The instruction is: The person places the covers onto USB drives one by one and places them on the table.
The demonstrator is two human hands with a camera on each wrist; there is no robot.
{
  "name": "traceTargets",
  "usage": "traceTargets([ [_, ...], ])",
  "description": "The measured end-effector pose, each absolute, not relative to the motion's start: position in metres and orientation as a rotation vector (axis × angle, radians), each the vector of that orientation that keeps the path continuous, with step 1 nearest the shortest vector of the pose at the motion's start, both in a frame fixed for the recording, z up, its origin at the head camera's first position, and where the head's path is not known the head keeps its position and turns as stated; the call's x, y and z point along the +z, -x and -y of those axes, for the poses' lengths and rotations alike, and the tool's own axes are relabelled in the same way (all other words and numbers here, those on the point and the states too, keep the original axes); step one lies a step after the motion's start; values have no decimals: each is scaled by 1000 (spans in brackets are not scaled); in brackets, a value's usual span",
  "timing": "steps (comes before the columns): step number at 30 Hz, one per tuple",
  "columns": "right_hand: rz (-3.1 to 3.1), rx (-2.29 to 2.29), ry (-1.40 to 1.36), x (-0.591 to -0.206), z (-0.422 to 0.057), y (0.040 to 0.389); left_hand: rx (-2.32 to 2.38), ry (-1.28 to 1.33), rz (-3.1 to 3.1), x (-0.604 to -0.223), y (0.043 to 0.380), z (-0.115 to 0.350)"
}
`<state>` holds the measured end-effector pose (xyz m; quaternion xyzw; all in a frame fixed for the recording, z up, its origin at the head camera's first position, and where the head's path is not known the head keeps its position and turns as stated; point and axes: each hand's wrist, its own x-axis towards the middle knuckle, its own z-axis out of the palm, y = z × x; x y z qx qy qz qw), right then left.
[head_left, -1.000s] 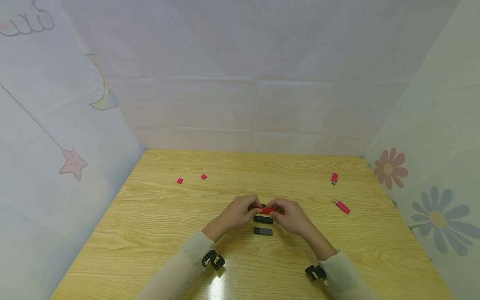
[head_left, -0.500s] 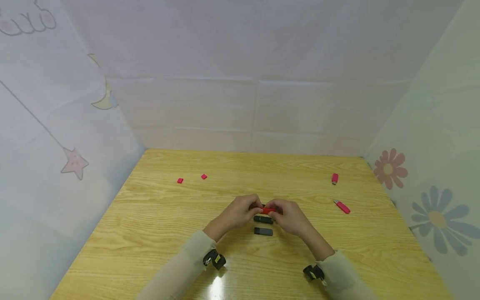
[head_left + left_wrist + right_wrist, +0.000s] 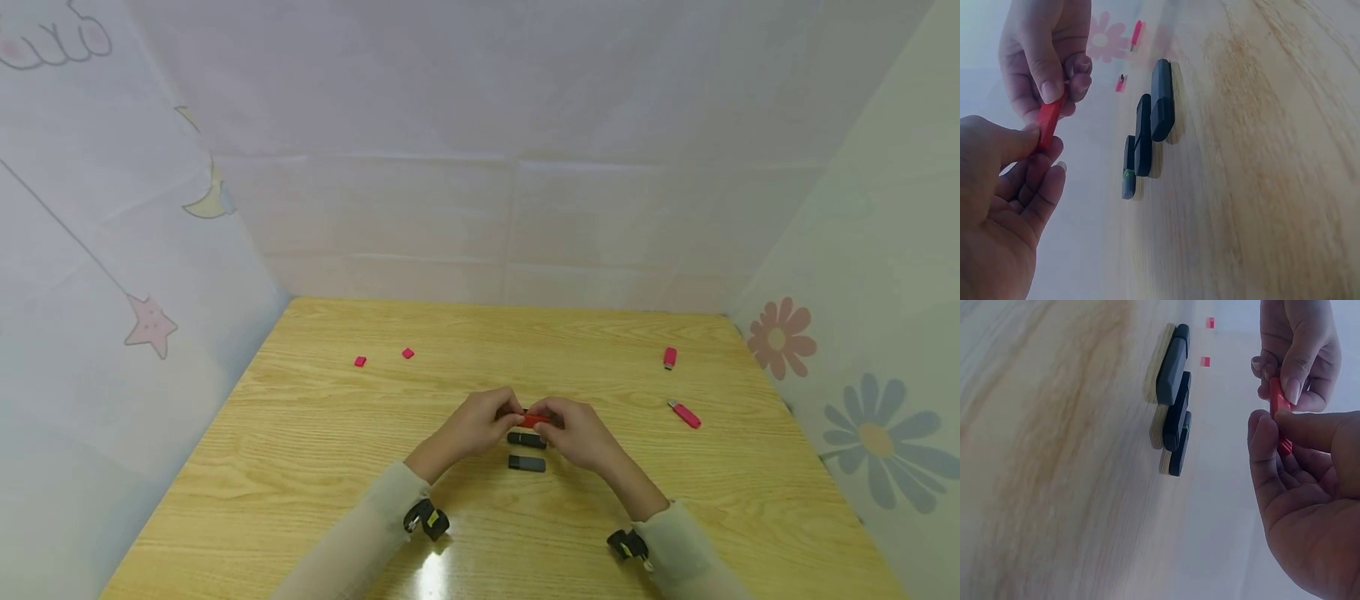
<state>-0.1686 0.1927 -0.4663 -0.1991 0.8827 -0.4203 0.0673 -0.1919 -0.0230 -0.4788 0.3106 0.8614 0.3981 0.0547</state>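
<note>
Both hands hold a red USB stick (image 3: 534, 420) lengthwise between them, raised above the table in the wrist views. My left hand (image 3: 476, 423) pinches its left end between thumb and fingers, and my right hand (image 3: 581, 432) pinches the right end. Fingers cover both ends of the stick (image 3: 1049, 122). Below the hands, a black USB stick (image 3: 527, 439) and a grey one with a dark cap (image 3: 527, 463) lie in a row. A third dark stick (image 3: 1180, 445) lies at the far end of that row, mostly hidden by the hands in the head view.
On the wooden table (image 3: 300, 483), two small pink caps (image 3: 360, 362) lie at the back left. A pink USB stick (image 3: 670, 358) with its metal plug bare lies at the back right, and another pink stick (image 3: 685, 414) lies nearer. Printed cloth walls (image 3: 510, 225) surround the table.
Both hands keep their grip on the red USB stick nearly in place. The right thumb has shifted slightly left along it. Everything on the table lies as before.
</note>
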Motion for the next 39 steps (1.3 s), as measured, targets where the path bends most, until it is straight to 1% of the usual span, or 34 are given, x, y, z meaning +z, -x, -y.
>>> traceTargets([
  [14, -2903, -1119, 695, -467, -195, 171, 1284, -858, -2610, -484, 197, 23],
  [20, -2951, -1071, 686, -467, -193, 176, 1297, -821, -2623, -485, 200, 23],
  [29, -2999, -987, 656, -468, -193, 188, 1239, -823, -2664, -485, 203, 31],
  [39, -2998, -994, 622, -469, -194, 197, 1214, -844, -2666, -483, 203, 37],
])
